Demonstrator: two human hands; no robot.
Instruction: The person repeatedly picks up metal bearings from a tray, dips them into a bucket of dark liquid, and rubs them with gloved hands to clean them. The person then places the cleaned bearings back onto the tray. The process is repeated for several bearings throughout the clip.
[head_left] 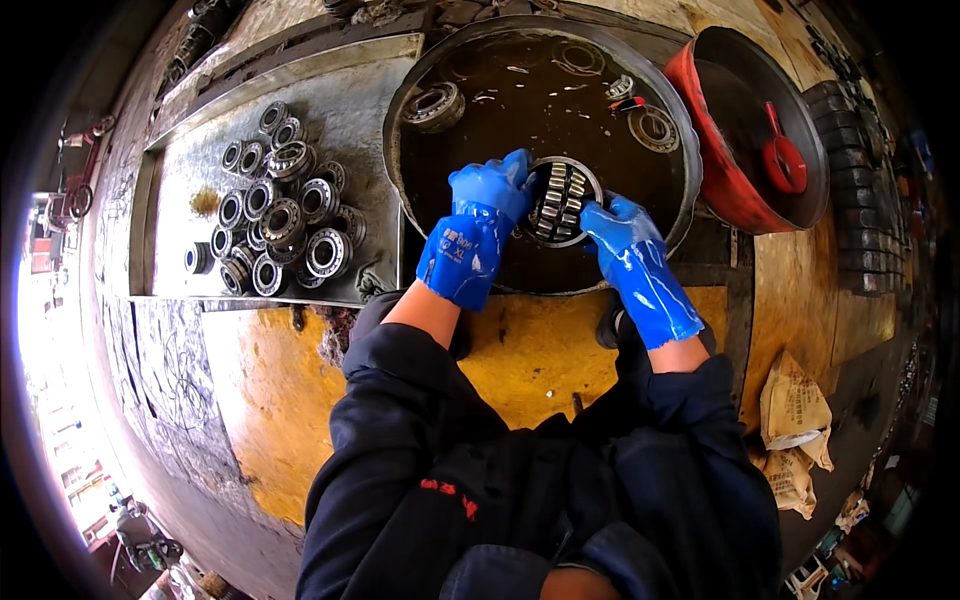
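Observation:
Between my blue-gloved hands a large roller bearing [562,203] is tilted up, its rows of shiny rollers showing. My left hand [490,192] is closed at the bearing's left rim, its fingertips partly hidden. My right hand [625,240] grips the lower right rim, thumb and fingers on the outer ring. Both hands are over a wide round metal basin [393,150] of dark brown liquid. In the basin another bearing [433,107] sits at the far left, and a bearing ring [653,129] lies at the right, near a small red-and-black object [627,104].
On the left, a metal tray [350,110] carries a pile of several bearings [283,222]. A red-sided round tub [715,180] with a red object [784,160] inside stands right of the basin. Dark stacked parts [862,200] and torn brown paper bags [795,410] are farther right.

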